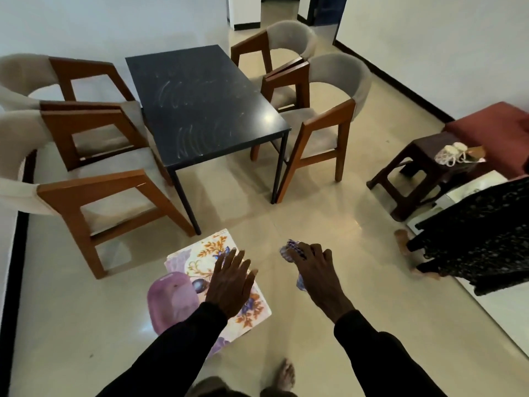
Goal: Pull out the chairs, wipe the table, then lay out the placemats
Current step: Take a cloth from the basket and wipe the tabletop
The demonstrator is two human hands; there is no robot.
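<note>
Placemats (197, 262) lie lengthwise toward table (206, 104) beneath left hand (230, 285); right hand (315, 270) grips cloth (290, 247).

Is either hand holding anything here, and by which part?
The right hand grips a checked cloth around its bunched middle; ends stick out either side. The left hand, fingers straight, holds nothing.

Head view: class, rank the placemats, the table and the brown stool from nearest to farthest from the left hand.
1. Placemats, just below the left hand.
2. Table, ahead, beyond them.
3. Brown stool, far right.
</note>
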